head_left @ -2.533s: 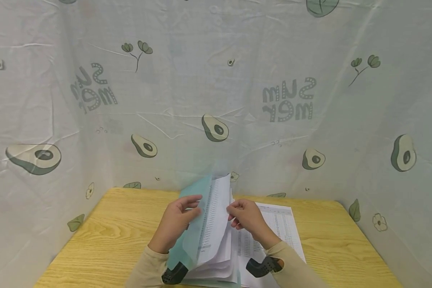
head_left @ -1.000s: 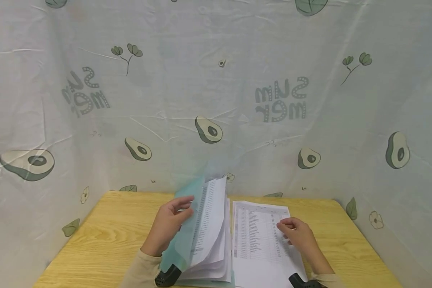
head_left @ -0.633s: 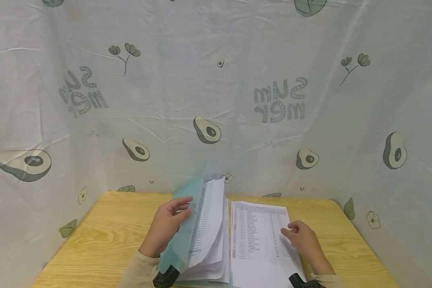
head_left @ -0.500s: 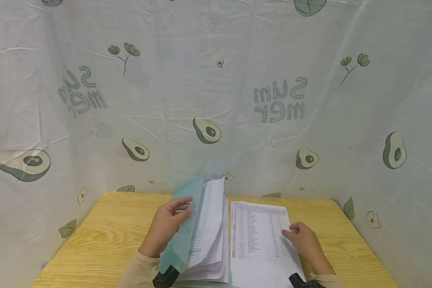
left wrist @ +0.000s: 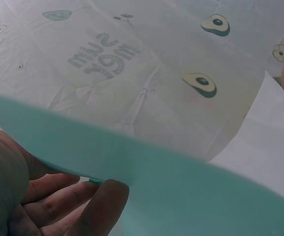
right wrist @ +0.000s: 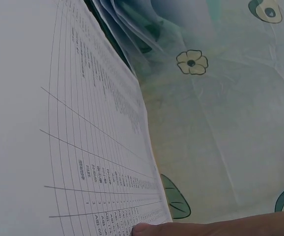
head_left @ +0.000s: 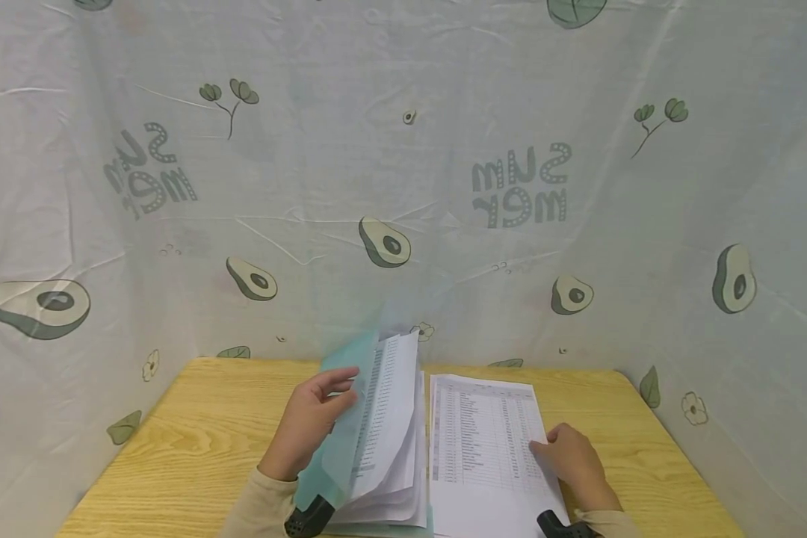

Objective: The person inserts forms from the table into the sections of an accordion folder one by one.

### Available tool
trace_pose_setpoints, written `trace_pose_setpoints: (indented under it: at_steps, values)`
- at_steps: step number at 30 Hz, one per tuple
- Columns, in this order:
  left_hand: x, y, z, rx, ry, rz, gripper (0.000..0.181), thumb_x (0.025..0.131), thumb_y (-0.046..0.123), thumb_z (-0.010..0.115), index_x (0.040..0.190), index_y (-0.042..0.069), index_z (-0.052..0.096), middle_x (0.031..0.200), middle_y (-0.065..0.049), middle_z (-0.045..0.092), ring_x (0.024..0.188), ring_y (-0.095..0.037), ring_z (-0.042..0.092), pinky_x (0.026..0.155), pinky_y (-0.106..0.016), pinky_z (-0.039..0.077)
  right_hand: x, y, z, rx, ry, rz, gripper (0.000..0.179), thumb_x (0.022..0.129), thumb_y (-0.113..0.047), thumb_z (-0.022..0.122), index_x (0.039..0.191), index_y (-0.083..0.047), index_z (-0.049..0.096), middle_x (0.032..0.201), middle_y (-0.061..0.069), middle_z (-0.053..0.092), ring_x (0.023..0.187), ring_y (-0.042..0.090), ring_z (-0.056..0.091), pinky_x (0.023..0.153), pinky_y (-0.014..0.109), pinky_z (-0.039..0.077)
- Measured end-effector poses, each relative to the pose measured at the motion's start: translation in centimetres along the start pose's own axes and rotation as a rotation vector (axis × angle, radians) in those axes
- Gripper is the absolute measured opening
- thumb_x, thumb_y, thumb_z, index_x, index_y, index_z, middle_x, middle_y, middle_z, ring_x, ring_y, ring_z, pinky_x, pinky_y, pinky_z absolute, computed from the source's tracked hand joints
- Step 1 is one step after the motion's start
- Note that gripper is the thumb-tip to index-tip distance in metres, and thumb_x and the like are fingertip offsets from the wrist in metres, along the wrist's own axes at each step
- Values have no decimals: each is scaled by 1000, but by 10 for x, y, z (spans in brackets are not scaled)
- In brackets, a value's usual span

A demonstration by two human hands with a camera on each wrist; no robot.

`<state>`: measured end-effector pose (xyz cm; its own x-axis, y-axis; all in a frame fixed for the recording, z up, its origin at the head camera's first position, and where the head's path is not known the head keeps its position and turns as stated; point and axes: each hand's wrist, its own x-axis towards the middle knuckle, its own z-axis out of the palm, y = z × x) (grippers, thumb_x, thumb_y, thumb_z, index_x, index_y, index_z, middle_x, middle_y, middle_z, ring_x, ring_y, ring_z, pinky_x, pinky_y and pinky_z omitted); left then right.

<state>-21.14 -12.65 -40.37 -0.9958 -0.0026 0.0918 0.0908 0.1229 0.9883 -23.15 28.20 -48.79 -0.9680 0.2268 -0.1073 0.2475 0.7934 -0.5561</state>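
My left hand (head_left: 309, 418) grips the raised cover of a translucent teal folder (head_left: 336, 448). In the left wrist view its thumb and fingers lie on either side of the cover's edge. Several printed sheets (head_left: 390, 418) stand partly lifted inside the folder, leaning left and curling at their lower edges. To the right of them a printed table sheet (head_left: 477, 433) lies flat. At that sheet's right edge my right hand (head_left: 574, 463) pinches the paper with curled fingers, the thumb on top; the fingers underneath are hidden. In the right wrist view one fingertip (right wrist: 144, 229) touches the printed rows.
A wood-grain table (head_left: 202, 441) carries the folder and papers. Behind and at both sides hangs a pale curtain (head_left: 309, 187) with avocado, leaf and lettering prints, close to the table's back edge. Each wrist wears a black camera mount (head_left: 309, 517).
My right hand has left the lifted sheets, moved right over the flat sheet, then down to its right edge. My left hand keeps its hold on the cover; the view has shifted slightly.
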Motion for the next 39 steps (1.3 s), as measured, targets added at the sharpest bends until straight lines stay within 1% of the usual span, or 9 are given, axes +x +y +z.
trace_pose_setpoints:
  at_steps: [4, 7, 11, 16, 20, 24, 28, 33, 39]
  values:
    - [-1, 0, 1, 4, 2, -2, 35, 95, 9, 71, 130, 10, 71, 119, -11, 69, 87, -18, 62, 59, -25, 44, -1, 0, 2, 10, 11, -2, 40, 90, -19, 75, 104, 15, 59, 89, 21, 64, 77, 29, 59, 66, 39, 49]
    - [-2, 1, 1, 10, 4, -3, 35, 95, 9, 70, 130, 10, 71, 119, -11, 69, 87, -18, 62, 58, -25, 43, 0, 1, 2, 11, 14, 0, 40, 90, -17, 75, 106, 16, 59, 90, 21, 65, 77, 28, 59, 66, 39, 50]
    - [-4, 2, 2, 11, 4, 1, 36, 95, 9, 70, 131, 9, 71, 120, -11, 70, 87, -18, 63, 58, -25, 44, 1, 3, 1, 18, -5, 3, 42, 90, -17, 76, 108, 15, 57, 92, 22, 64, 79, 29, 58, 68, 40, 49]
    - [-5, 2, 2, 13, 7, 4, 36, 95, 9, 70, 131, 9, 71, 119, -12, 70, 87, -18, 63, 58, -25, 44, -1, 3, -1, 21, -29, -4, 43, 90, -17, 77, 109, 14, 53, 92, 22, 62, 79, 29, 57, 65, 37, 48]
    - [-6, 1, 3, 27, 9, 9, 36, 95, 9, 70, 130, 10, 71, 118, -12, 70, 88, -18, 64, 59, -25, 45, -2, 1, -1, 34, -33, 0, 40, 90, -14, 76, 110, 13, 54, 92, 21, 62, 77, 27, 58, 62, 35, 48]
    - [-6, 0, 3, 42, 16, 1, 35, 94, 8, 70, 129, 12, 72, 117, -11, 70, 89, -19, 64, 60, -26, 45, -3, 3, -1, 56, -34, -1, 32, 91, -9, 73, 108, 13, 57, 93, 21, 63, 78, 28, 58, 64, 36, 49]
    - [-6, 0, 3, 58, 22, -7, 35, 94, 9, 70, 129, 13, 72, 116, -10, 70, 89, -20, 64, 59, -26, 45, -3, 5, -3, 36, -20, -39, 26, 93, -11, 70, 103, 11, 62, 91, 19, 64, 78, 28, 57, 66, 39, 48]
    - [-7, -1, 4, 66, 26, -3, 36, 94, 9, 70, 130, 12, 71, 117, -10, 70, 90, -20, 65, 60, -27, 46, -3, 5, -10, 23, 31, -99, 25, 96, -17, 67, 99, 8, 68, 87, 13, 67, 75, 25, 57, 64, 39, 46]
    - [-10, 2, 5, 48, 26, -11, 36, 95, 9, 70, 131, 12, 71, 119, -11, 70, 92, -20, 65, 62, -28, 47, -4, 1, -20, 77, 84, -160, 29, 100, -19, 63, 105, 8, 72, 86, 10, 70, 74, 21, 58, 64, 35, 45]
